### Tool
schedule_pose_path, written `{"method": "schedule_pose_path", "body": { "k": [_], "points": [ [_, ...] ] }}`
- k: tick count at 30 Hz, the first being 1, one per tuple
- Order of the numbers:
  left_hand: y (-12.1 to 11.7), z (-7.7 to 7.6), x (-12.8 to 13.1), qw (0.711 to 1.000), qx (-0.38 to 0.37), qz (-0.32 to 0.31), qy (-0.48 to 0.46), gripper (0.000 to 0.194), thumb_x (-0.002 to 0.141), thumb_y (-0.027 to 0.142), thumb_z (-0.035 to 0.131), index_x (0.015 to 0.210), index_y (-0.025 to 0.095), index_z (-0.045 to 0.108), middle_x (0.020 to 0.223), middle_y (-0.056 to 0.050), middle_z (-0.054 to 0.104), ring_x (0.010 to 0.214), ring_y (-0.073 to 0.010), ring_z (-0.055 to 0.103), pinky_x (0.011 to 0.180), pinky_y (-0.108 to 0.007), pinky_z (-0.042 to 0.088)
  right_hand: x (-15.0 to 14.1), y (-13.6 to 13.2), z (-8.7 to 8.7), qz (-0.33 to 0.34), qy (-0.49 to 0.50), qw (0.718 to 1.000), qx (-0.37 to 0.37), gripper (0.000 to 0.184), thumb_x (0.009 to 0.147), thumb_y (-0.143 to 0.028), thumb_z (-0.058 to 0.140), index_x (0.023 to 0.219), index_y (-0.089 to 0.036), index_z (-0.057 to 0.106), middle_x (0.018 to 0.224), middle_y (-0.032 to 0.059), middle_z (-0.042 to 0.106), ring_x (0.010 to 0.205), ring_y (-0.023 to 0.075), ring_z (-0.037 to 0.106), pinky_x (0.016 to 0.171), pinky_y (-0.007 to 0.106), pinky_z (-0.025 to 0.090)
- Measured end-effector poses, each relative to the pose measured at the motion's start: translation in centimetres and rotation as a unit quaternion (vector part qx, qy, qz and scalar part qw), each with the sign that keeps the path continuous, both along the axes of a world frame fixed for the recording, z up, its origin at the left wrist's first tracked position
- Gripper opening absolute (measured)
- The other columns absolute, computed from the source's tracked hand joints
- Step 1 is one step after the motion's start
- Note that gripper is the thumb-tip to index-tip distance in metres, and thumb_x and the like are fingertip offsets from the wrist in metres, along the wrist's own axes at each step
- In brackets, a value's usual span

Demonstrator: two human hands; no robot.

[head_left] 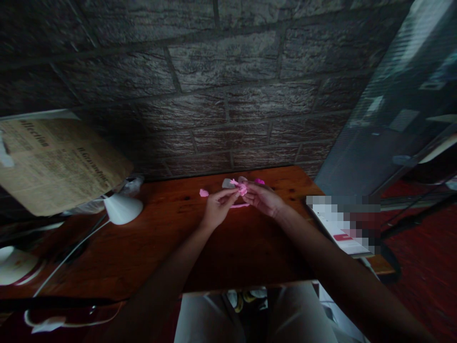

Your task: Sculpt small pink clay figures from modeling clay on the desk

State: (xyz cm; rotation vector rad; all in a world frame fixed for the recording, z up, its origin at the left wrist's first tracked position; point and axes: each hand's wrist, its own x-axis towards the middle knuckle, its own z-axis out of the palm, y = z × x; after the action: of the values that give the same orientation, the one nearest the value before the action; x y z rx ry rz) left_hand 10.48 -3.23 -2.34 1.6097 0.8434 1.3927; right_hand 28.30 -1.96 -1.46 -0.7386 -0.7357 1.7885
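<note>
My left hand (pixel 215 209) and my right hand (pixel 264 197) meet above the back part of the wooden table. Between their fingertips is a small pink piece (pixel 243 189) with a lumpy, petal-like shape; it looks like modelling clay, though its material is hard to tell. Both hands are closed in a pinch on it. To the left lies a separate pink lump (pixel 203 192). A thin pink strip (pixel 240 206) shows beneath the hands. Behind the right hand sits a darker magenta lump (pixel 259 181), partly hidden. A greyish, see-through object (pixel 227 183) rests just behind the fingers.
A lamp with a newsprint-patterned shade (pixel 60 162) and white base (pixel 124 209) stands at left, its white cable (pixel 73 250) trailing forward. A white cup-like object (pixel 17 264) is near the left edge. Papers (pixel 335 226) lie at right. A brick wall (pixel 228 100) rises behind the table (pixel 160 247).
</note>
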Motion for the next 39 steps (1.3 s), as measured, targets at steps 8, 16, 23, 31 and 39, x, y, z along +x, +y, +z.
{"method": "schedule_pose_path", "body": {
  "k": [8,16,23,31,39],
  "points": [
    [-0.1,0.2,0.1,1.0,0.029,-0.01,0.003,0.023,0.083,0.033,0.077,0.101,0.021,0.082,0.106,-0.009,0.082,0.094,-0.0223,0.078,0.092,-0.039,0.063,-0.3,-0.4,0.6,-0.012,-0.011,1.0,-0.004,0.021,0.079,-0.018,0.083,0.098,-0.02,0.075,0.087,0.002,0.079,0.076,0.0118,0.07,0.074,0.023,0.056],
    [0.0,0.2,0.2,1.0,0.01,-0.006,-0.001,0.031,0.082,0.038,0.078,0.107,0.019,0.078,0.104,-0.01,0.081,0.088,-0.0204,0.077,0.082,-0.034,0.064,-0.2,-0.3,0.6,-0.019,0.012,0.999,-0.024,0.015,0.083,-0.017,0.079,0.097,-0.02,0.075,0.089,0.0021,0.08,0.073,0.0104,0.07,0.074,0.022,0.057],
    [0.1,0.2,0.0,0.998,-0.053,-0.017,-0.005,0.035,0.077,0.04,0.084,0.101,0.017,0.074,0.093,-0.007,0.08,0.084,-0.0189,0.076,0.078,-0.03,0.061,-0.4,-0.5,1.2,-0.022,0.049,0.997,-0.048,0.011,0.086,-0.012,0.075,0.094,-0.02,0.074,0.082,0.0007,0.08,0.071,0.0094,0.072,0.071,0.018,0.059],
    [0.2,0.2,-0.2,0.99,-0.139,-0.018,-0.028,0.037,0.073,0.044,0.085,0.099,0.018,0.08,0.091,-0.007,0.08,0.07,-0.015,0.071,0.065,-0.026,0.057,-0.6,0.0,0.2,-0.029,0.068,0.996,-0.043,0.011,0.084,-0.012,0.078,0.09,-0.021,0.074,0.083,0.0016,0.08,0.074,0.0106,0.073,0.075,0.019,0.061],
    [0.2,0.3,-0.1,0.988,-0.145,-0.011,-0.047,0.033,0.07,0.041,0.088,0.095,0.019,0.082,0.083,-0.005,0.079,0.067,-0.0134,0.068,0.063,-0.025,0.056,-1.0,0.1,-0.1,-0.017,0.087,0.995,-0.046,0.012,0.085,-0.01,0.077,0.085,-0.02,0.073,0.084,0.0013,0.079,0.077,0.01,0.074,0.077,0.018,0.061]
  ]
}}
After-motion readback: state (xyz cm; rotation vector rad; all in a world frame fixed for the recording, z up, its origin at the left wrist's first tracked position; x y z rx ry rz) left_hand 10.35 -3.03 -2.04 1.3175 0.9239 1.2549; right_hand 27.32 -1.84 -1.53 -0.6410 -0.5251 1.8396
